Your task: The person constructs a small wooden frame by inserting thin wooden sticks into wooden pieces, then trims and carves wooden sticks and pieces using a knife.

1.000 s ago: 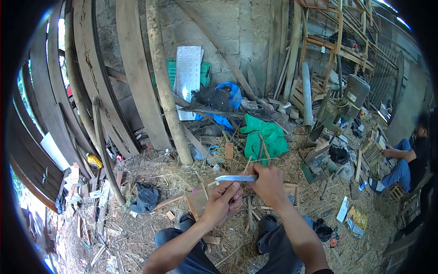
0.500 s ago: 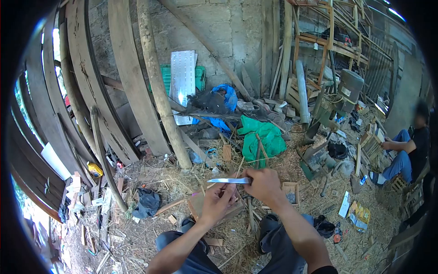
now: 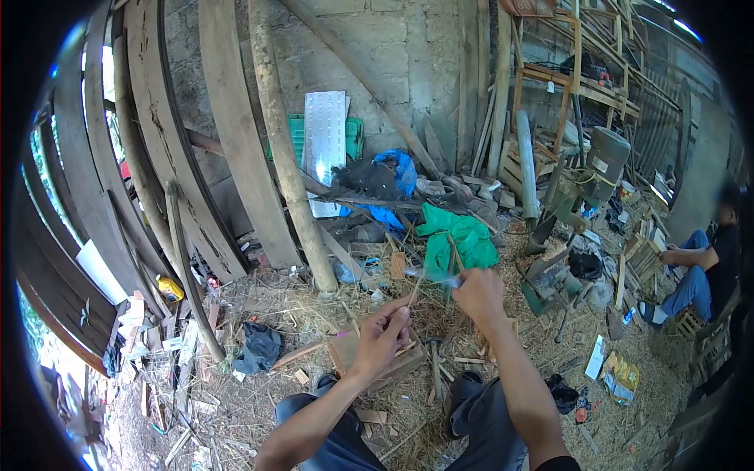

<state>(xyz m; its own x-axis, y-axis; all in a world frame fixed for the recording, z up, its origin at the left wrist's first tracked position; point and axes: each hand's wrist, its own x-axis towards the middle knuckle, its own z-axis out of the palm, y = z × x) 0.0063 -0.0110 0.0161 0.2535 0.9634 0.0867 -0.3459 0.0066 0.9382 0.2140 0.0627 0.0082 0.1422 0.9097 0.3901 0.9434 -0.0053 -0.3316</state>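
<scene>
Fingers closed, my left hand [image 3: 383,339] pinches a thin wooden stick [image 3: 416,289] that points up and to the right. My right hand [image 3: 477,293] is wrapped round the handle of a knife, whose blade [image 3: 440,278] is blurred and extends left near the top of the stick. Below my left hand lies a wooden block [image 3: 400,363] on the ground. Behind the knife is a green plastic sheet [image 3: 463,239].
A hammer [image 3: 434,357] lies between my feet. At the right, a person [image 3: 707,255] sits holding wooden pieces. A machine [image 3: 601,169], a black bag [image 3: 259,348], a leaning pole [image 3: 287,149] and wood scraps stand or lie around.
My right hand and the knife have moved right and up, away from my left hand. The stick now shows above my left fingers. The view has shifted slightly.
</scene>
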